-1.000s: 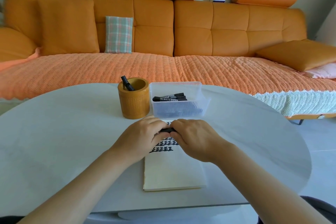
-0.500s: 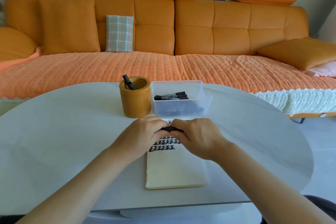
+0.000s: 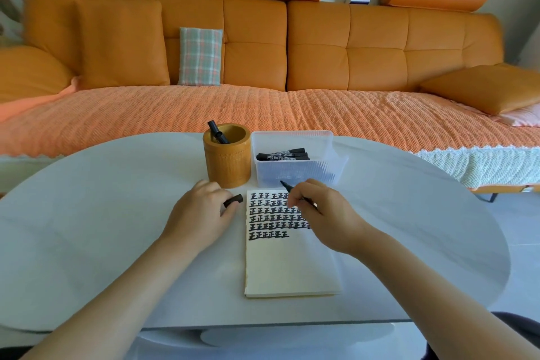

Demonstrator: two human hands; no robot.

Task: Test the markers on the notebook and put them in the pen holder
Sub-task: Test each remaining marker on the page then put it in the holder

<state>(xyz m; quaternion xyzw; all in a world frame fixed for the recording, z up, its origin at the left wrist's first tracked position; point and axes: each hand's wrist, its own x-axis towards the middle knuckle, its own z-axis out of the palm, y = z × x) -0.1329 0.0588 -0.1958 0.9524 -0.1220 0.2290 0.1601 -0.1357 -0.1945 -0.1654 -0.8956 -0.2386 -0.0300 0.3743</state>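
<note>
The left hand (image 3: 201, 212) rested on the pale oval tabletop (image 3: 87, 213) at 9 o'clock from the open cream-paged notebook (image 3: 292, 266). Its fingers were curled, and thumb and forefinger pinched a short black marker cap (image 3: 235, 199) just off the page's left edge. The right hand (image 3: 325, 213) was over the upper right of the page, its fingers bent round an uncapped black marker (image 3: 288, 188) in a writing grip. The marker's tip pointed toward 11 o'clock, past the notebook's top edge. Whether the hand touched the paper could not be told. Rows of thick black written characters (image 3: 271, 218) covered the top part of the page. Below them was plain cream paper.

At 11 o'clock from the notebook stood the round, honey-coloured wooden pen holder (image 3: 228, 166), upright, with a lone black marker (image 3: 216, 134) leaning in it toward 11 o'clock. Just beside the holder, at its 3 o'clock and at 12 o'clock from the notebook, sat a clear rectangular plastic box (image 3: 295, 175). In it several black markers (image 3: 283, 155) lay flat. Beyond the tabletop at 12 o'clock ran a long orange sofa (image 3: 321, 47) with a woven orange throw (image 3: 146, 117) over its seat. A small checked cushion (image 3: 200, 55) was propped against its back.
</note>
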